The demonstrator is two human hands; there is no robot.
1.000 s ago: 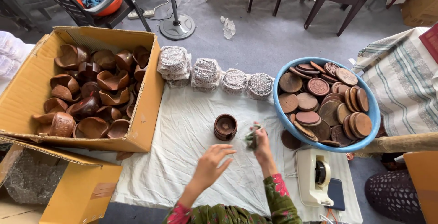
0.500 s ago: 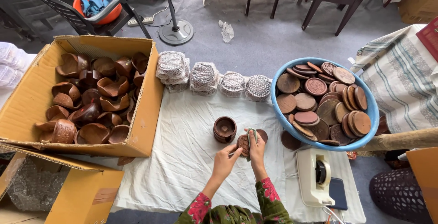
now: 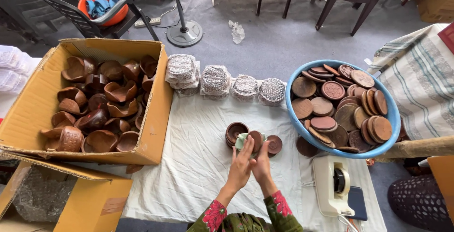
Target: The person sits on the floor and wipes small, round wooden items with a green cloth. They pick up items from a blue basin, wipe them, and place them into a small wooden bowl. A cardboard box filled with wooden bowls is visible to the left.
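Small wooden disc [image 3: 256,140] and pale green cloth [image 3: 242,141] held over white sheet [image 3: 189,166], beside wooden bowl [image 3: 235,131].
Left hand [image 3: 241,163] and right hand [image 3: 261,162] both closed on disc and cloth, fingers curled round rim. Judged light, rigid, smooth, possibly slippery; best gripped by edge. 1 second disc [image 3: 275,144] lying alongside.

My hands meet over a cloth [image 3: 198,166] on the floor. Just left of my left grip [image 3: 240,166] sits a small bowl [image 3: 235,131]; just right, a round lid [image 3: 275,144]. Far left stands a carton [image 3: 156,118] holding bowls. Right is a basin [image 3: 295,118] of lids. Behind lie four wrapped bundles [image 3: 215,80]. A tape dispenser [image 3: 333,184] sits to the right.
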